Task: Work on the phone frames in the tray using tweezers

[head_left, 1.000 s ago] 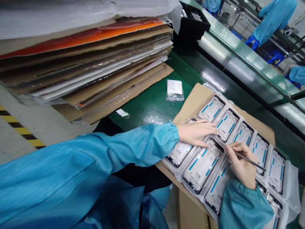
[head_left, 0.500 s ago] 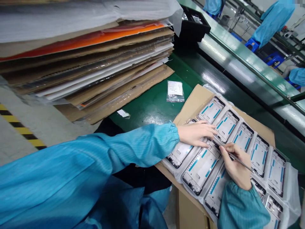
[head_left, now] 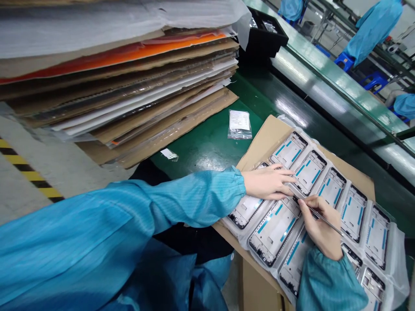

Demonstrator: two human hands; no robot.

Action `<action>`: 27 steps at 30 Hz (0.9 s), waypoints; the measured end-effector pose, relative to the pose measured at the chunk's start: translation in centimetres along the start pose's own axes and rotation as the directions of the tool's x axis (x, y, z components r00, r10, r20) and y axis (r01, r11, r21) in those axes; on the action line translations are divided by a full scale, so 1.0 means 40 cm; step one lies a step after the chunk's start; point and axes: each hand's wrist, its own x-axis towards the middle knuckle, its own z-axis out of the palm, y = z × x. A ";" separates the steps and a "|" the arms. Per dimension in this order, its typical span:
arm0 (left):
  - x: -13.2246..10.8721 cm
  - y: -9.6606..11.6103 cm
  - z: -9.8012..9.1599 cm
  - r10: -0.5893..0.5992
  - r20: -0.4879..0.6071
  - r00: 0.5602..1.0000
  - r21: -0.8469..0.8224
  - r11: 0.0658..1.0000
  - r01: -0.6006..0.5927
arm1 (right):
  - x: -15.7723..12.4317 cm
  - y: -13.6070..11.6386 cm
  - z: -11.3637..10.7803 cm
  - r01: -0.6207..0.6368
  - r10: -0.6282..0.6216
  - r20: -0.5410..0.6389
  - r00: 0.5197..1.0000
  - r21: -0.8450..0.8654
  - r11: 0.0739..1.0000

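My left hand [head_left: 269, 181] lies with its fingers stretched out over the top end of a phone frame [head_left: 275, 229] in a clear plastic tray [head_left: 244, 236]. Pinched in my right hand [head_left: 322, 226] are slim metal tweezers [head_left: 329, 223], whose tip points at that same top end, close to my left fingertips. What the tip touches is too small to make out. Several similar phone frames, silver inside with black edges and blue strips, sit in the tray's pockets, one of them [head_left: 310, 172] just beyond my hands. My right hand and sleeve partly cover another frame [head_left: 293, 268].
Under the tray is a cardboard sheet [head_left: 264, 134] on the green table [head_left: 207, 157]. A labelled plastic bag [head_left: 240, 124] and a small white label [head_left: 168, 153] lie left of it. A tall cardboard stack [head_left: 145, 103] fills the left; a black box [head_left: 266, 34] stands behind.
The fingers of my left hand have drawn slightly closer together near the tweezers' tip. My right hand keeps its pinch, with the tweezers tilted slightly differently. The frames and tray stay put.
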 end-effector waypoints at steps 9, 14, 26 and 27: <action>-0.003 0.000 0.001 0.041 -0.023 0.999 0.094 0.995 -0.039 | 0.000 0.001 0.000 0.006 -0.006 -0.006 1.000 0.012 1.000; -0.001 0.001 0.004 0.041 -0.028 0.999 0.109 0.993 -0.038 | 0.000 0.002 -0.001 -0.014 0.014 0.002 1.000 0.013 1.000; 0.007 0.010 -0.004 -0.020 0.002 1.000 0.062 0.998 0.020 | -0.006 0.003 -0.019 -0.017 0.016 -0.032 0.999 -0.014 1.000; 0.007 0.011 -0.004 -0.021 -0.002 1.000 0.064 0.998 0.022 | -0.005 0.002 -0.021 -0.029 0.028 -0.046 0.999 -0.017 0.999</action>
